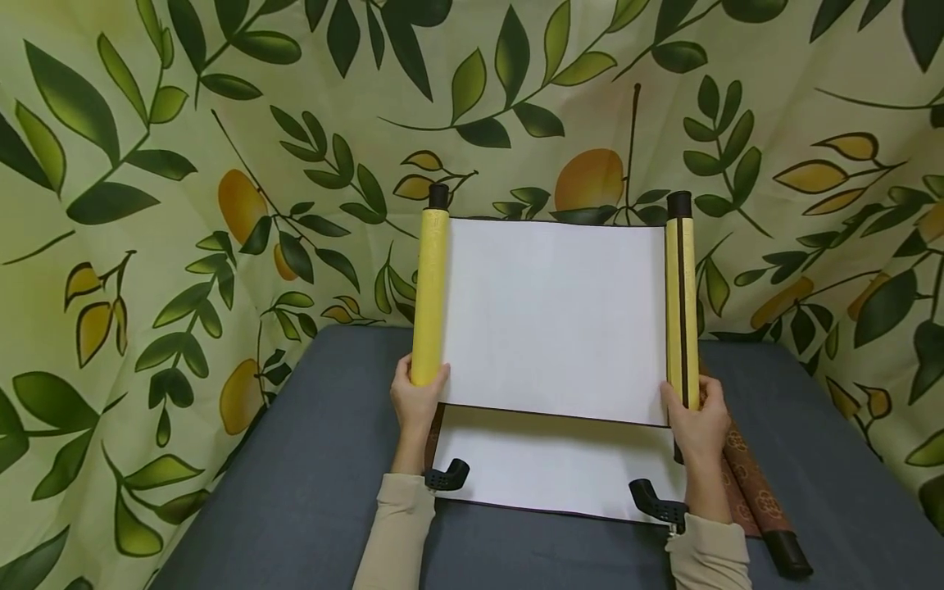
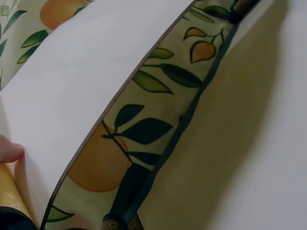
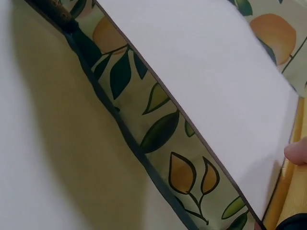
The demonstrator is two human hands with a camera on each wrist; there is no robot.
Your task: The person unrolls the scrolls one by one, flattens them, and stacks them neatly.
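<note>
A yellow scroll with black end caps is held up, partly unrolled, with its white sheet (image 1: 556, 319) stretched between two upright rolls. My left hand (image 1: 416, 401) grips the lower end of the left roll (image 1: 431, 295), thumb toward the sheet. Lower on the right roll (image 1: 689, 303), which has dark stripes, my right hand (image 1: 699, 418) holds on. In the left wrist view the left thumb (image 2: 9, 149) lies against the white sheet. The right thumb (image 3: 297, 152) presses the yellow roll in the right wrist view. Both lower roll ends are partly hidden by the hands.
Below the held scroll, a second scroll's white sheet (image 1: 546, 467) lies open on the grey-covered table (image 1: 295, 459). Its brown patterned roll (image 1: 755, 475) with a black cap sits at the right. A leaf-and-fruit printed curtain (image 1: 332, 106) hangs behind.
</note>
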